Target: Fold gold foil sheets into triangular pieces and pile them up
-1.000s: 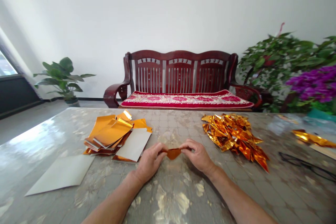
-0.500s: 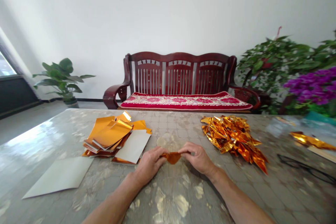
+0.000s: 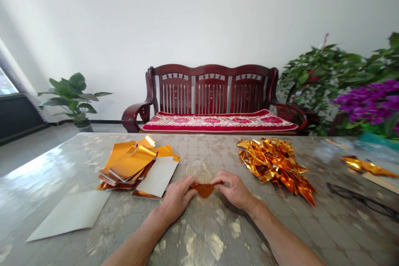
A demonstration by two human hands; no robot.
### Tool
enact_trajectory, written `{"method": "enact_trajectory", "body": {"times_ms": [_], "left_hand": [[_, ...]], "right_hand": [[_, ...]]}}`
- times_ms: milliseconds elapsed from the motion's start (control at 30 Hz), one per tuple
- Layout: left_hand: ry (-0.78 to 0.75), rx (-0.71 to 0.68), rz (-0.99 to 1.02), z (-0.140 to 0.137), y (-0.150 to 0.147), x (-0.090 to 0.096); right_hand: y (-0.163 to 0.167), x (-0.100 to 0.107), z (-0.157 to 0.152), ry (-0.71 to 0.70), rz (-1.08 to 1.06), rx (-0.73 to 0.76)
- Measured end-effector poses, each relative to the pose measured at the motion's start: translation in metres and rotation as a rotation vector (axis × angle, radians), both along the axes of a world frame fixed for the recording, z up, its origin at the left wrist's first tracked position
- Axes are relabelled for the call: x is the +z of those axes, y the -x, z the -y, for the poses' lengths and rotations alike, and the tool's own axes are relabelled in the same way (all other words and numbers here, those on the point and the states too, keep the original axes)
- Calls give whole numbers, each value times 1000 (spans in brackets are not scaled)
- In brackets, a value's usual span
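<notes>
Between my two hands is a small folded piece of orange foil paper (image 3: 204,190), its lower edge pointing toward me. My left hand (image 3: 178,198) pinches its left end, and my right hand (image 3: 233,188) grips the right end. Beyond my left hand lies a loose stack of gold foil sheets (image 3: 129,162), with a pale sheet (image 3: 158,174) face up at its near right side. Another pale sheet (image 3: 70,216) rests alone at the left. A heap of folded gold foil pieces (image 3: 274,164) sits to the right of my right hand.
A patterned tabletop (image 3: 199,237) spreads under everything. Black-framed glasses (image 3: 361,199) lie at the right, near another gold foil piece (image 3: 369,167) and clear plastic (image 3: 332,149). Behind the table stand a red wooden bench (image 3: 212,91) and potted plants (image 3: 75,99).
Both hands keep their pinch on the foil paper, and its folded shape shows slightly more of its face. The whole view has shifted a little.
</notes>
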State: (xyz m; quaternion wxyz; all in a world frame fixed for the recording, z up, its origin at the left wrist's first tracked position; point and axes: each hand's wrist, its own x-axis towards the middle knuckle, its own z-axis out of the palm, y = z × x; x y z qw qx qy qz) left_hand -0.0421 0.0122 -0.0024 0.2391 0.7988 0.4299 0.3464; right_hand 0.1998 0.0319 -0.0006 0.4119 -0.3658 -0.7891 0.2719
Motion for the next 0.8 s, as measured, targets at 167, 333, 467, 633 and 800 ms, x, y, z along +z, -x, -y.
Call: {"method": "enact_trajectory", "body": {"times_ms": [167, 333, 467, 633, 800], "left_hand": [[-66, 10, -62, 3, 0, 2], [-100, -68, -64, 3, 0, 3], [-70, -98, -60, 3, 0, 1], [-37, -104, -46, 3, 0, 2], [-26, -107, -52, 2, -1, 0]], "right_hand": [[-1, 2, 3, 3, 55, 1], [-2, 4, 4, -51, 114, -3], [-2, 4, 4, -82, 133, -7], [-2, 4, 4, -105, 132, 14], [-2, 3, 5, -130, 145, 30]]}}
